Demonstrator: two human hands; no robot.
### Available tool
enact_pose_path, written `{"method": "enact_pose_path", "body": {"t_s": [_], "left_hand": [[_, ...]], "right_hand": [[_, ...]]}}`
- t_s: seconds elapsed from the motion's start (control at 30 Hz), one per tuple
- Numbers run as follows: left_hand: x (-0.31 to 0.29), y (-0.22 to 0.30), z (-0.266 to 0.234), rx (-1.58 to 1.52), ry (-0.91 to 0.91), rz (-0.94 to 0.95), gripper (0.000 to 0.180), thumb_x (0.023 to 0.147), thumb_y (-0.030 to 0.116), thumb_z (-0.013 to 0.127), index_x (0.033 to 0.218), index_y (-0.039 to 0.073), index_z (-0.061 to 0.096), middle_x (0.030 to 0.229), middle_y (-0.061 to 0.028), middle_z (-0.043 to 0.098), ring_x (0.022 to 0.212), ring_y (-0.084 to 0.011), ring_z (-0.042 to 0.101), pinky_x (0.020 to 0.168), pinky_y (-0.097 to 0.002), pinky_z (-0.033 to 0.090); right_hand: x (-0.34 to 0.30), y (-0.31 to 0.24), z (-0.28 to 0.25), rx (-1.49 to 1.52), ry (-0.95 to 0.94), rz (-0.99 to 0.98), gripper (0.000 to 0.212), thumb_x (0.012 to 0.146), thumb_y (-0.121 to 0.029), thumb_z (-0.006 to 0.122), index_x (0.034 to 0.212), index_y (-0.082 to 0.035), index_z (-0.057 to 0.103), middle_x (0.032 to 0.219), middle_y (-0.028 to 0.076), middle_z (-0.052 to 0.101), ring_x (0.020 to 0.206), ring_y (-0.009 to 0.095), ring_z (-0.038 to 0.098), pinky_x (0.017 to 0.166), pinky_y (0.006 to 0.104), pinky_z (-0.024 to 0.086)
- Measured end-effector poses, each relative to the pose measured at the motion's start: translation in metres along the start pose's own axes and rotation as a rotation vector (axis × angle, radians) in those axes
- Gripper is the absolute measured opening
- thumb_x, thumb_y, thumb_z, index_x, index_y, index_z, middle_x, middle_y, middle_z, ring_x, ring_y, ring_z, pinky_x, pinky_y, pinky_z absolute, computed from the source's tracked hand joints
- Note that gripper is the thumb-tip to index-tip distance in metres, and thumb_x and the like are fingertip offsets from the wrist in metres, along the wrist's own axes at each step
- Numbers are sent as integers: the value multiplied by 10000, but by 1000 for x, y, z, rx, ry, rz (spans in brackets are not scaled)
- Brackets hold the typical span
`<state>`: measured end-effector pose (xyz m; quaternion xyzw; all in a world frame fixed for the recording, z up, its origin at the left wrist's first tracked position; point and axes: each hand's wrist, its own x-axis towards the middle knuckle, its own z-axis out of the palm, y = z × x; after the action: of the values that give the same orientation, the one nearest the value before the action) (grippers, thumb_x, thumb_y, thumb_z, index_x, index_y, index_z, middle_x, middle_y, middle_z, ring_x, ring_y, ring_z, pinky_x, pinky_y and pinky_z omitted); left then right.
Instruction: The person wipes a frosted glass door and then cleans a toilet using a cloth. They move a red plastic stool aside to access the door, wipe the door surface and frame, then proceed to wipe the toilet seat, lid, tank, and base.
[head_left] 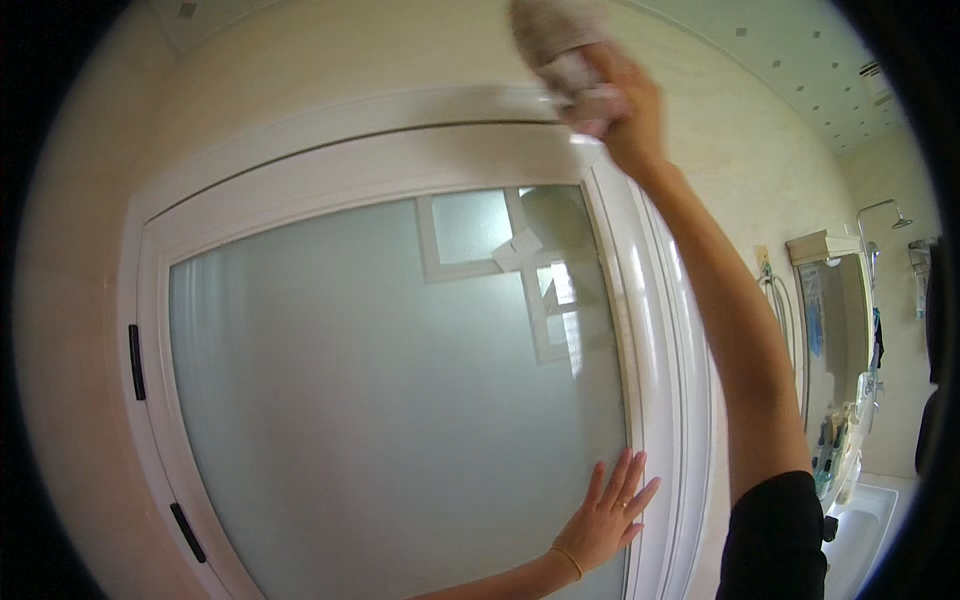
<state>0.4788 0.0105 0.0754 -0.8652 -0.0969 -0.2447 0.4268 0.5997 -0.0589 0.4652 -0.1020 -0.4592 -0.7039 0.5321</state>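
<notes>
My right hand (628, 105) is raised high and closed around a crumpled, pale pinkish cloth (560, 45), blurred by motion. It is at the top right corner of a white door frame (400, 108); whether the cloth touches the frame or wall I cannot tell. My left hand (598, 512) lies flat with fingers spread at the lower right of the door, over the frosted glass panel (380, 400) and the white edge (634, 400) beside it. A ring and a thin bracelet show on this hand.
Two black hinges (137, 362) sit on the door's left side. Beige wall (740, 150) surrounds the frame. At the right are a mirror (838, 330), a shelf with bottles (832, 445), a white washbasin (862, 525) and a shower head (903, 221).
</notes>
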Motion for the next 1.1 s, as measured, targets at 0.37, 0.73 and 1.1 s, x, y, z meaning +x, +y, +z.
{"method": "enact_pose_path", "body": {"t_s": [0.37,0.73,1.1], "left_hand": [[-3,3,-1,6,-68,-33,680,885,539,300,1429,166,136,1459,-220,89,1350,-388,77,1031,-586,73],[-5,0,-2,29,-42,-53,674,873,534,363,1418,179,184,1464,-202,99,1344,-385,105,1002,-588,182],[-8,3,-3,13,28,-68,663,869,520,350,1412,168,207,1463,-195,120,1353,-363,99,1050,-552,101]], "right_hand": [[-36,84,5,-445,-458,26,443,700,-147,643,1124,-237,551,1244,25,499,1104,283,495,882,379,440],[-10,50,-88,-928,-1417,161,283,751,-161,596,1030,-207,611,1046,29,596,878,261,608,746,375,498],[77,-92,54,-181,-162,-230,374,730,-153,622,1094,-235,582,1032,31,614,907,241,591,792,347,478]]}}
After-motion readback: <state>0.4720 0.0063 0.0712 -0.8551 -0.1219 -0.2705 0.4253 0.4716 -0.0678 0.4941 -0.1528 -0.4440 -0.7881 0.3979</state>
